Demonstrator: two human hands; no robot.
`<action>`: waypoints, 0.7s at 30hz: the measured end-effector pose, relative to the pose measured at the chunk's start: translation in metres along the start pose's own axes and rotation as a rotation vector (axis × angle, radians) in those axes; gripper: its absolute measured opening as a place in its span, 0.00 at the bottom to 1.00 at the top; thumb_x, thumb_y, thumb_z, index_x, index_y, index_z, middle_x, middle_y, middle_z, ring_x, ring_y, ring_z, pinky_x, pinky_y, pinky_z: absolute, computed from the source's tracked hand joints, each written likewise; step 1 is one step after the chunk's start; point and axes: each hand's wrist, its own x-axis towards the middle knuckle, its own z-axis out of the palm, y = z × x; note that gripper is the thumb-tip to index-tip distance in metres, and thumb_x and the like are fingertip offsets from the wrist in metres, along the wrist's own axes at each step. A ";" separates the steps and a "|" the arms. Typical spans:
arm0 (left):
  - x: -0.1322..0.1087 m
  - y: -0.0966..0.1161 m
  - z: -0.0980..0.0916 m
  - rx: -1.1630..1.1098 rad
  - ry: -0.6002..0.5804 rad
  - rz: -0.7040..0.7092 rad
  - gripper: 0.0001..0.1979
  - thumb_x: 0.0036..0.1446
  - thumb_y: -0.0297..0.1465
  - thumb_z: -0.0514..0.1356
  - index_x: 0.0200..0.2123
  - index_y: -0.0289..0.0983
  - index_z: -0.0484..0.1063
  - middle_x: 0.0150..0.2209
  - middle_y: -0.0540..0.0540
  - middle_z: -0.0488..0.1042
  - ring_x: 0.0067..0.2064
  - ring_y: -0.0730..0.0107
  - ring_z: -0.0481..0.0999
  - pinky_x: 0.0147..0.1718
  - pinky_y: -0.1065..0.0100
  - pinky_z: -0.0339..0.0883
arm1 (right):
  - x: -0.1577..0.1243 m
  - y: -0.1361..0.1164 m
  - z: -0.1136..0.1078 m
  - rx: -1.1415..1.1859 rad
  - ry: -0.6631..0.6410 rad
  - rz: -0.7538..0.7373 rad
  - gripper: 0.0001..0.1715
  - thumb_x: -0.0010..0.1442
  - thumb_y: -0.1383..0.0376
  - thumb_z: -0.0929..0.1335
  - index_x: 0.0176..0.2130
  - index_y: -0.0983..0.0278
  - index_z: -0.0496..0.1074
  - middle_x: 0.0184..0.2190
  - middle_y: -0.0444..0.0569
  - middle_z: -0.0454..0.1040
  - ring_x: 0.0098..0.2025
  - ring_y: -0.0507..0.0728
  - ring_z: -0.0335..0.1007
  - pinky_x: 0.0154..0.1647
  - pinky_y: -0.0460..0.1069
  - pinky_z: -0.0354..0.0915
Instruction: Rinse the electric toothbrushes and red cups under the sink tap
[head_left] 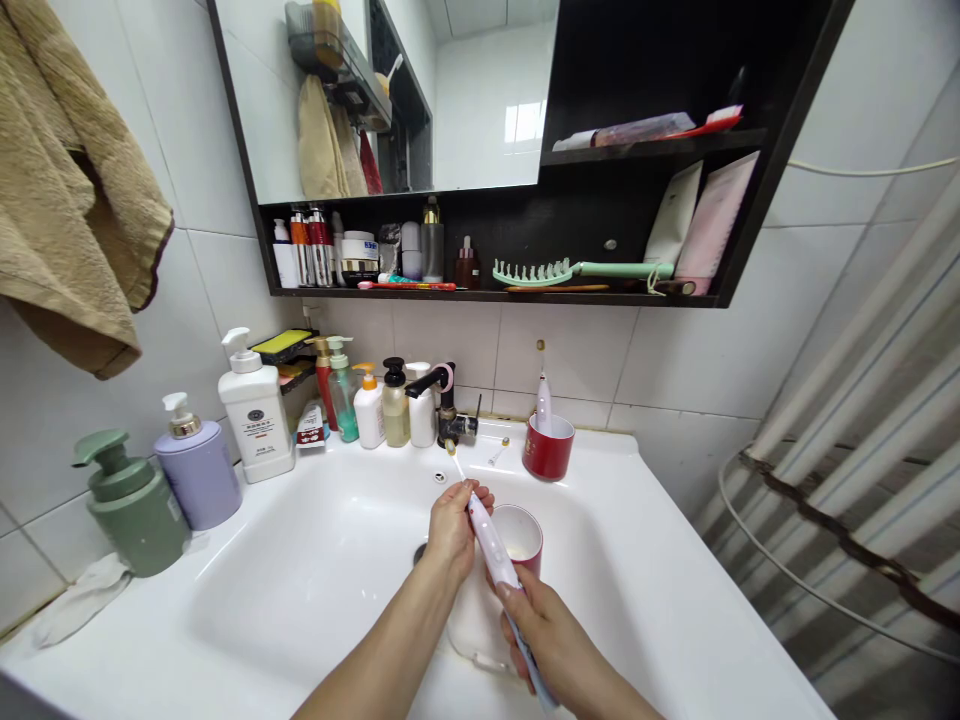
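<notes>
A pale pink electric toothbrush [491, 542] slants over the washbasin [300, 540], its yellowish bristle head up near the tap. My right hand [549, 625] is wrapped round the lower handle. At the top of the handle, by the thin neck, the fingers of my left hand [451, 528] are closed on it. Just behind the handle, a red cup [532, 562] with a white inside stands in the basin, partly hidden by my right hand. Beneath my hands lies a whitish object [466, 640] in the basin, mostly covered, whose kind I cannot make out.
A black tap [447, 405] rises at the back. Beside it lie a loose brush head [501, 450] and a red cup [549, 458] holding another electric toothbrush [543, 400]. Several pump bottles [256, 420] line the left rim. A dark mirror cabinet [600, 230] hangs above.
</notes>
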 end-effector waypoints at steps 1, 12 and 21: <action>0.000 0.000 0.000 -0.003 -0.003 0.008 0.01 0.42 0.24 0.52 0.22 0.32 0.61 0.17 0.49 0.66 0.20 0.77 0.67 0.22 0.73 0.60 | 0.000 0.000 0.000 -0.036 0.040 -0.033 0.19 0.48 0.54 0.54 0.36 0.64 0.56 0.15 0.37 0.54 0.12 0.46 0.49 0.12 0.42 0.49; 0.003 -0.002 -0.003 -0.024 0.022 0.033 0.02 0.42 0.25 0.51 0.21 0.32 0.61 0.17 0.51 0.64 0.20 0.78 0.66 0.21 0.74 0.59 | 0.000 0.003 -0.001 -0.144 0.115 -0.116 0.17 0.48 0.56 0.55 0.36 0.63 0.58 0.17 0.40 0.57 0.15 0.46 0.53 0.15 0.43 0.52; 0.004 -0.005 -0.002 0.000 0.094 0.016 0.02 0.43 0.25 0.51 0.21 0.32 0.61 0.16 0.50 0.64 0.19 0.77 0.66 0.20 0.73 0.61 | 0.000 0.002 -0.002 -0.122 0.063 -0.066 0.16 0.49 0.56 0.54 0.34 0.64 0.56 0.16 0.39 0.56 0.13 0.46 0.52 0.13 0.42 0.51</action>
